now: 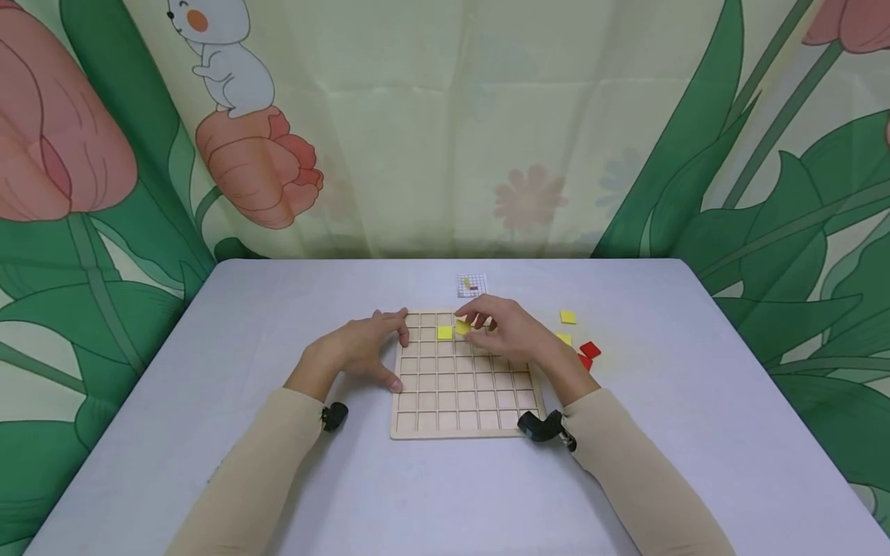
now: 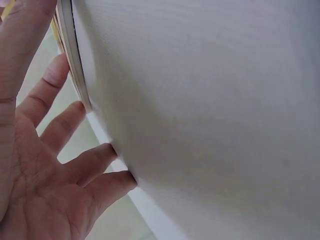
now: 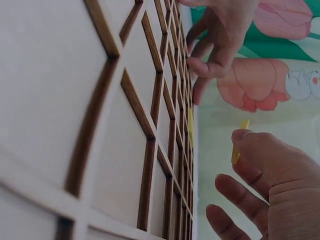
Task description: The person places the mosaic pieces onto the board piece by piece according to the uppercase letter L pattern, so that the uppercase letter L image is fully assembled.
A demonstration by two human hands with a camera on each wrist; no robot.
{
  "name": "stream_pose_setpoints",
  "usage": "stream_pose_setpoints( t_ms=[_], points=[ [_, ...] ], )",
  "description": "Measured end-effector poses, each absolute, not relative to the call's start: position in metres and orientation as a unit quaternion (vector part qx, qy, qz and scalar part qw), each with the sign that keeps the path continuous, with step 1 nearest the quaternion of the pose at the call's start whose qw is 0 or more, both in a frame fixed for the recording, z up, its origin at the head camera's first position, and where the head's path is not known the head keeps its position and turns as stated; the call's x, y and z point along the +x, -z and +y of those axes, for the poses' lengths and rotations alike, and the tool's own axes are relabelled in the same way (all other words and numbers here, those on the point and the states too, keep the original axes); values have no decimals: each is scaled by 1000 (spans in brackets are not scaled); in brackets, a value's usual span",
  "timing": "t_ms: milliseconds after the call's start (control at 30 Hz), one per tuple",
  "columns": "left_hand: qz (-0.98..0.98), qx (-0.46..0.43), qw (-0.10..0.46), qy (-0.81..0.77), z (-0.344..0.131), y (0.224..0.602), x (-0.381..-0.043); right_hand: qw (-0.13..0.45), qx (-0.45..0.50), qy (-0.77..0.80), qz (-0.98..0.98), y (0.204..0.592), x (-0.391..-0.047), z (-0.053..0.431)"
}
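A wooden grid board lies on the table, with one yellow tile set in a cell of its second row. My right hand pinches another yellow tile between thumb and index finger, above the grid just right of the first tile. Its other fingers spread loosely in the right wrist view. At the board's left side, my left hand rests with fingers spread. Its thumb touches the left edge, and the fingertips reach the upper left corner.
Right of the board lie loose yellow tiles and red tiles, partly hidden by the right wrist. A small card with a coloured grid pattern lies behind the board. A printed curtain hangs behind the white table.
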State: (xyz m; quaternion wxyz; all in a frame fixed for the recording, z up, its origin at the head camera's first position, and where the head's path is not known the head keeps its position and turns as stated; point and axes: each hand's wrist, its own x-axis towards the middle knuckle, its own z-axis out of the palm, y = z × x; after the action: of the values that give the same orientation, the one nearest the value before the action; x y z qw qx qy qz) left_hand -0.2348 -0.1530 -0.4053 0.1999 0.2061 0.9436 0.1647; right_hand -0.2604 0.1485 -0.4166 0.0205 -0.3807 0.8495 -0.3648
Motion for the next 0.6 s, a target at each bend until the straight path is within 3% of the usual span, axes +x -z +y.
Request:
stream_pose_setpoints(
  t_ms=[600],
  points=[
    [946,211,194,-153,-153,407,-237,54,-373,345,859,422,-256,130]
  ],
)
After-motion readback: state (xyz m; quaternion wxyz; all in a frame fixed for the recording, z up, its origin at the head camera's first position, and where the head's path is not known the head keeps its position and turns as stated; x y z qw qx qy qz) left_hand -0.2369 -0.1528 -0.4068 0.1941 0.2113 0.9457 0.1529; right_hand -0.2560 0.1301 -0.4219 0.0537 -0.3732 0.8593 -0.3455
